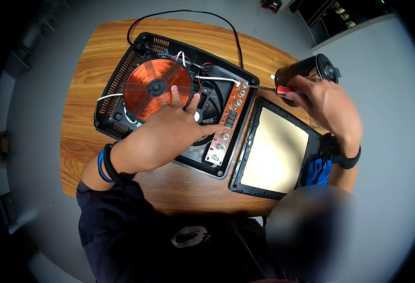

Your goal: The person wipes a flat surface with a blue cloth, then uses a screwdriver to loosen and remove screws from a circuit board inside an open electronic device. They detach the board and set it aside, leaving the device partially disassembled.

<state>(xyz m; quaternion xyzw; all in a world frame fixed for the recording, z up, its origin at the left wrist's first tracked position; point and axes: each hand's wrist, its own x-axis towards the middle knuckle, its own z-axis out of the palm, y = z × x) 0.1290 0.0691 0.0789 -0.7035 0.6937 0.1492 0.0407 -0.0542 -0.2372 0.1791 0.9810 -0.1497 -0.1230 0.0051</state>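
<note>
The screwdriver (283, 90) is in the right hand (329, 101), its red handle pinched between thumb and fingers. Its shaft points leftward from that grip, the tip at the far end of the board (227, 123); whether it sits in a screw cannot be told. The left hand (167, 129) is spread palm down: two fingertips rest on the coil (143, 96), and the thumb reaches the board's left edge beside the display. Under the left hand, holding both coil and board, is the case (107, 106). Beyond that hand, the cord (238, 42) loops behind the case. Just below the right hand lies the cover (276, 148), pale sheet up. The can (292, 73), black, is just behind the right hand's fingers. The table (87, 162), wood-patterned, lies beneath everything.
</note>
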